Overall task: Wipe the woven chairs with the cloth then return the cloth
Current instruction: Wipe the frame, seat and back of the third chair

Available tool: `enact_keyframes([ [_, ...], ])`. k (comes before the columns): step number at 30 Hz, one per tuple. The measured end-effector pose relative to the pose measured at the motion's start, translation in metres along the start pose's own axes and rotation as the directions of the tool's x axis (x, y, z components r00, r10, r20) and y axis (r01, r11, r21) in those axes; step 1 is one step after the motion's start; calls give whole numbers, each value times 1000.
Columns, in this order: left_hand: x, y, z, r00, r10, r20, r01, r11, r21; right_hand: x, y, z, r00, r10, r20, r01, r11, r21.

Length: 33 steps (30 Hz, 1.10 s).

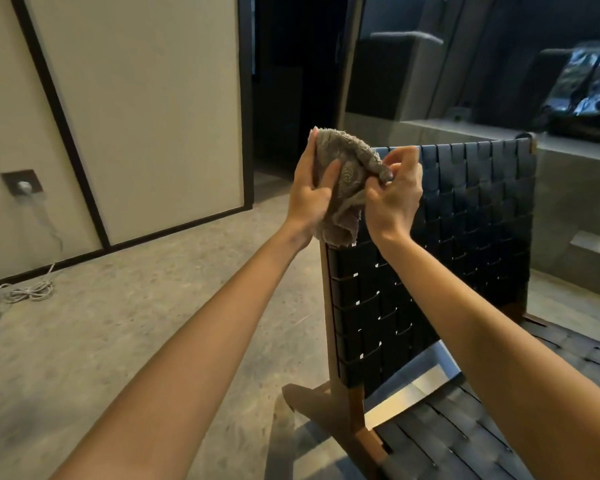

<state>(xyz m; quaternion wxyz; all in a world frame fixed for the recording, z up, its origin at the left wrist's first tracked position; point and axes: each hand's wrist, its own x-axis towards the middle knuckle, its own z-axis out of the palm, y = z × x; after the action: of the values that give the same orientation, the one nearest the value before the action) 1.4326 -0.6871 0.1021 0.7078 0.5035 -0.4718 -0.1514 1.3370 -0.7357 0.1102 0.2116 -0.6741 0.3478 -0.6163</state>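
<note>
chair (465,220) with black woven back stands upright, its top left corner under the bunched grey cloth (347,181); left hand (309,192) grips the cloth, right hand (395,192) pinches its edge. best to fold a flat pad before wiping along the straps. white cable (28,292) lies well apart by the wall

Cloth (347,181) between left hand (309,195) and right hand (394,195), before woven chair (471,216) backrest's left corner; cable (28,291) on floor (146,306), far left.

Concrete floor (153,323) carries woven chair (465,237), coiled cable (28,292)
</note>
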Motion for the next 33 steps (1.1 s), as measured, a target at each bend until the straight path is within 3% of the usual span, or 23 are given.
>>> enact_keyframes([
  [6, 6, -32, 11, 969, 239, -58, -222, 952, 209, -12, 23, 19, 981, -195, 18, 195, 981, -2],
  [10, -4, -44, 16, 959, 247, -141, -193, 930, 312, -23, 36, 14, 965, -261, 12, 261, 965, 36],
  [13, -26, -53, 22, 971, 191, -146, -116, 905, 408, -37, 46, 9, 968, -250, 26, 250, 968, 24],
  [18, -78, -70, 28, 990, 100, -100, -53, 915, 399, -75, 74, -9, 970, -227, 92, 226, 974, 19],
  [21, -120, -99, 33, 996, -50, -79, 76, 927, 367, -105, 95, -25, 956, -223, 189, 232, 972, -31],
  [24, -166, -125, 39, 983, -172, -67, 185, 906, 381, -141, 120, -46, 934, -171, 314, 214, 971, -105],
  [27, -203, -147, 48, 914, -374, -160, 395, 910, 128, -172, 141, -65, 907, -68, 416, 154, 972, -176],
  [30, -237, -176, 54, 876, -467, -119, 482, 859, 174, -195, 152, -79, 882, 39, 469, 62, 978, -199],
  [33, -255, -199, 58, 882, -453, -129, 470, 865, 175, -207, 158, -88, 864, 61, 499, 61, 973, -225],
])
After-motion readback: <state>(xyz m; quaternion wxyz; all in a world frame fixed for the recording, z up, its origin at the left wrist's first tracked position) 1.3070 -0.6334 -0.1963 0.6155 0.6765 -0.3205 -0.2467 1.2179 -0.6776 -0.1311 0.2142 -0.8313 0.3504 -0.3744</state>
